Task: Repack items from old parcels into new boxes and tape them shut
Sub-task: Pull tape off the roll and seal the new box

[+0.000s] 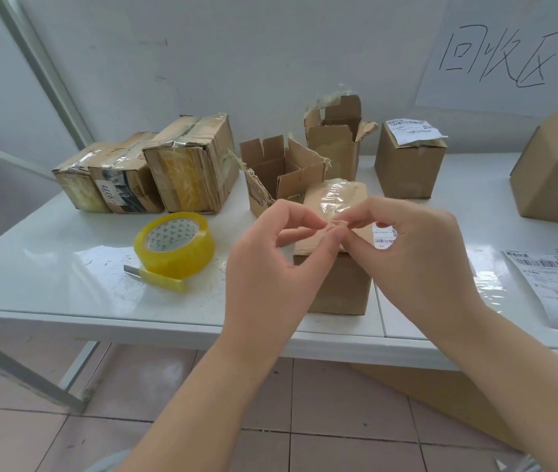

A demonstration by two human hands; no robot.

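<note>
Box (342, 284) of brown cardboard stands near the front edge of the white desk (49, 267), in the middle of the view. Its top flaps are down and covered with wrinkled clear tape. The left hand (270, 260) and the right hand (417, 253) meet over its near top edge. Each grip is closed in a pinch, thumb against forefinger, on one small tape end (337, 223). Whether that end is joined to the tape on the box top cannot be told. A white barcode label (384, 235) shows on the box behind the right hand's curled fingers.

Left of the box a yellow tape roll (175, 245) lies on the desk. A yellow cutter (163, 282) is at its near edge, metal blade out and pointing left. At the left rear three old parcels (124, 180), heavily taped, stand touching side by side. Just behind the box is a torn open carton (281, 172), with a taller torn carton (335, 141) behind it. To their right stands a labelled box (410, 161) with a white slip on top. A tilted carton (557, 172) with a loose flap sits at the right edge. Shipping labels (557, 284) lie on the right of the desk. A paper sign (502, 56) with handwritten characters hangs on the wall. Flat cardboard (441, 386) lies on the tiled floor under the desk.
</note>
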